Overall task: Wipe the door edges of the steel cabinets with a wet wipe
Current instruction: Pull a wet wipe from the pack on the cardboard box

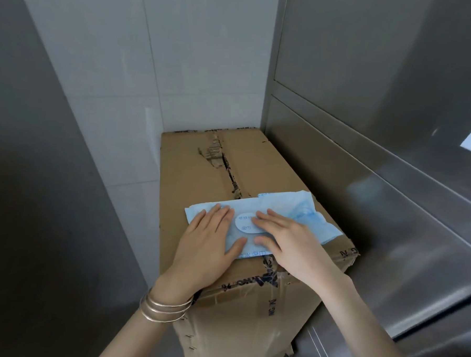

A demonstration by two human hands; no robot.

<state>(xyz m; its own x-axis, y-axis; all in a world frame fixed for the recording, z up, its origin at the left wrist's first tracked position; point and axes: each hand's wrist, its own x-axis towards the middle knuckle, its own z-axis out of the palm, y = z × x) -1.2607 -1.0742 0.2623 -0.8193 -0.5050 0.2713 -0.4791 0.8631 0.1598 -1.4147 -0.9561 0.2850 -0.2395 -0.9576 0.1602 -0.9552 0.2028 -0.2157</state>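
Both hands lie flat on the pack of wet wipes (303,212), which rests on the near end of a cardboard box (202,163). My left hand (209,239) covers its left part, fingers (221,213) straight and close together. My right hand (288,241) has its fingers slightly spread, the tips touching the round white label (244,225). The pack's long axis runs left to right across the box, its right end angled away toward the steel cabinet (395,132).
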